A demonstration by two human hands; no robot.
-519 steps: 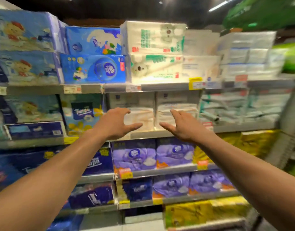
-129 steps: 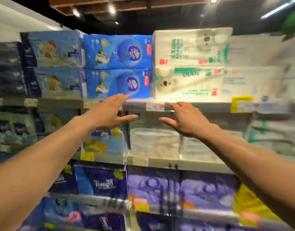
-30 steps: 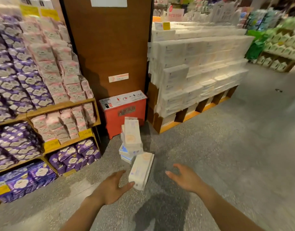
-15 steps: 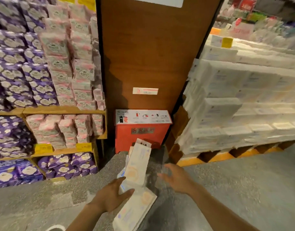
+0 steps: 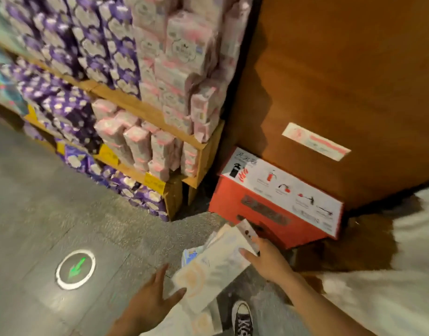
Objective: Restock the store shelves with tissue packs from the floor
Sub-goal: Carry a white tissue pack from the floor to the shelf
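Hands are flanking a long white plastic-wrapped tissue pack [image 5: 213, 267]: left hand [image 5: 151, 303] is lying spread against its near end, right hand [image 5: 269, 261] is pressing open fingers on its far side.

Two hands [image 5: 150, 306] (bare) — one shoe [image 5: 242, 318], one red box [image 5: 269, 209]

Your left hand [image 5: 153, 301] and right hand [image 5: 269, 260] flank a white tissue pack [image 5: 213, 265]; the red box [image 5: 274, 202] sits at one o'clock.
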